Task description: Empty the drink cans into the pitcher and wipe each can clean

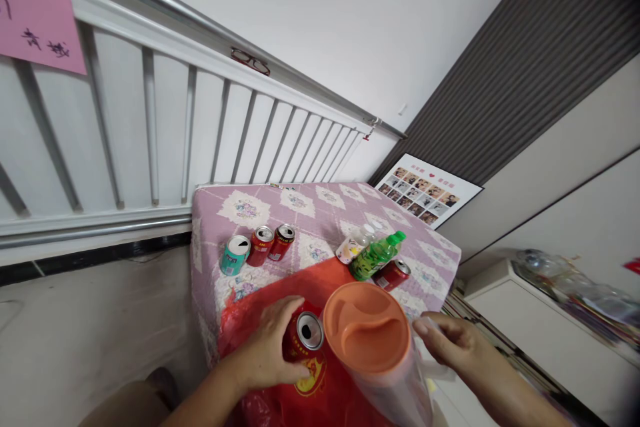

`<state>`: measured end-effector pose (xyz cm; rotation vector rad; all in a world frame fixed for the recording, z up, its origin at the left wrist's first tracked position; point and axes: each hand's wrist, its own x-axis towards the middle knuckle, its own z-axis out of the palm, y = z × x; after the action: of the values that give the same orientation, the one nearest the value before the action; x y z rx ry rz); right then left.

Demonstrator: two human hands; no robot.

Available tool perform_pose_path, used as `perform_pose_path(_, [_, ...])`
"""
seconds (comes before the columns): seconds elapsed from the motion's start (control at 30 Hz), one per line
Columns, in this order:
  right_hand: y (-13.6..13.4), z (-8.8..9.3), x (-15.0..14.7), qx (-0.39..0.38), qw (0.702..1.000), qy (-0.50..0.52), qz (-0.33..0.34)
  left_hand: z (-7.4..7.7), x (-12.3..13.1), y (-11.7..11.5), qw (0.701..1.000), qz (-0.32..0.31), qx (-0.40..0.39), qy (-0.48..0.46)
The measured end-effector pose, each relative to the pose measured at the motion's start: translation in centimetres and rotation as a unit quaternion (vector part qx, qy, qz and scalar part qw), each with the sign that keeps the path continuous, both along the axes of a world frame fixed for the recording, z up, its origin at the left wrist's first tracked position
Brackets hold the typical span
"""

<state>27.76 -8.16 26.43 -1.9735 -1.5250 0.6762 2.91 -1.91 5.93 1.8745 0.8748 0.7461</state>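
Note:
My left hand [267, 347] is curled round the side of an opened red drink can [301, 335], its thumb near and its fingers on the far side. Right beside that can stands a clear plastic pitcher [395, 393] with an orange lid [367, 327]. My right hand [450, 340] grips the pitcher's handle, thumb on top. Beneath lies a red plastic bag [285, 290] with a yellow print, spread over the quilted purple tablecloth [320, 213]. The pitcher's lower part runs out of view.
A teal can [235, 255] and two red cans [261, 245] stand at the table's left. Farther right are a pale-labelled bottle [353, 245], green bottles [373, 258] and another red can [393, 273]. Behind are a white radiator [240, 127] and a photo board [427, 190].

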Motion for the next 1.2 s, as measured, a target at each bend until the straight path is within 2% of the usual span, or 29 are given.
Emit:
perform_pose_path(0.1, [-0.1, 0.2, 0.0, -0.05, 0.999, 0.005, 0.017, 0.8, -0.6, 0.0, 0.999, -0.042, -0.013, -0.004])
perform_pose_path(0.2, [-0.2, 0.3, 0.0, -0.047, 0.999, 0.007, 0.014, 1.4, -0.9, 0.1, 0.998, -0.058, -0.025, 0.002])
perform_pose_path(0.3, [-0.2, 0.4, 0.0, -0.05, 0.999, 0.006, 0.014, 1.5, -0.7, 0.0, 0.999, -0.036, -0.016, -0.003])
perform_pose_path(0.43, [-0.2, 0.0, 0.4, -0.057, 0.998, 0.013, 0.017, 1.2, -0.4, -0.1, 0.999, 0.03, -0.005, 0.014])
perform_pose_path(0.5, [-0.2, -0.2, 0.5, -0.065, 0.998, 0.016, 0.018, 1.1, -0.5, -0.1, 0.999, 0.038, -0.016, 0.021])
perform_pose_path(0.7, [-0.1, -0.3, 0.7, -0.065, 0.998, -0.002, 0.017, 1.7, -1.3, 0.1, 0.998, -0.051, -0.044, 0.003])
perform_pose_path(0.83, [-0.3, 0.0, 0.6, -0.068, 0.997, -0.004, 0.02, 1.8, -1.2, 0.0, 0.996, -0.076, -0.044, 0.022])
perform_pose_path(0.97, [-0.4, -0.1, 0.6, -0.066, 0.998, -0.001, 0.019, 1.5, -0.7, 0.0, 0.998, -0.055, -0.034, 0.024])
perform_pose_path(1.2, [-0.5, -0.3, 0.8, -0.062, 0.998, -0.003, 0.015, 0.6, -0.1, 0.2, 0.997, 0.03, 0.021, 0.061])
